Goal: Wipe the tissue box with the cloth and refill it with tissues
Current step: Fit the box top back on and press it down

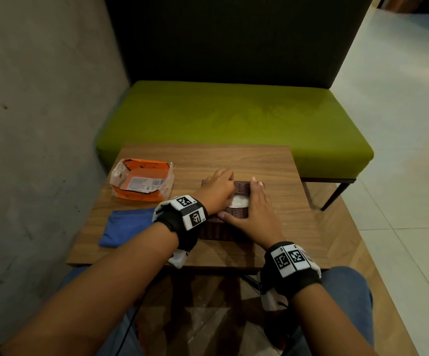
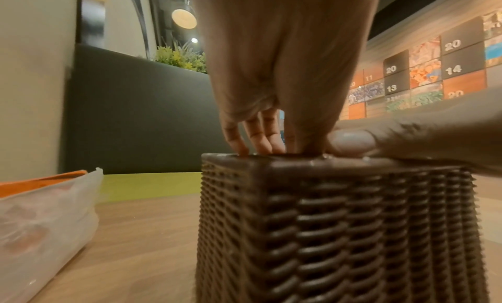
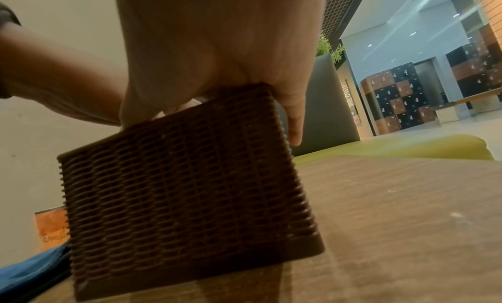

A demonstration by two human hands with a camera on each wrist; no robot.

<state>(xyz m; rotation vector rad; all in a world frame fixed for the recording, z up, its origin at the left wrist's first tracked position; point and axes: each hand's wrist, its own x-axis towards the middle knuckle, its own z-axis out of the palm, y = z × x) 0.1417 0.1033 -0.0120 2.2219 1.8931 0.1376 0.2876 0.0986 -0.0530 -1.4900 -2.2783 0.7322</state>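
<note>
I count one tissue box [image 1: 236,205], a brown woven-pattern holder, standing on the wooden table [image 1: 280,170] near its middle. White tissues [image 1: 239,200] show in the opening on its top; they form one visible wad, and I cannot count the sheets.

Two hands are on the box. The left hand [image 1: 217,192] lies over the top from the left side. In the left wrist view its fingers [image 2: 255,135] point down into the top opening, onto the tissues; I cannot tell whether they pinch anything. The right hand [image 1: 255,214] spans the right side of the box, with its thumb along the near edge of the top and its fingers [image 1: 255,185] extended to the far edge. In the right wrist view one finger [image 3: 294,125] hangs straight down the box's far right corner, and the palm rests on the top edge (fingers straight, pressing rather than curled).

One blue cloth [image 1: 128,228] lies folded on the table at the near left, just left of the left wrist and apart from the box. One opened tissue packet [image 1: 141,182], orange with clear plastic, lies at the far left of the table, well apart from the box.

Each wrist carries one black band with white coded markers. One green bench seat [image 1: 234,119] stands beyond the table, against a dark backrest.
</note>
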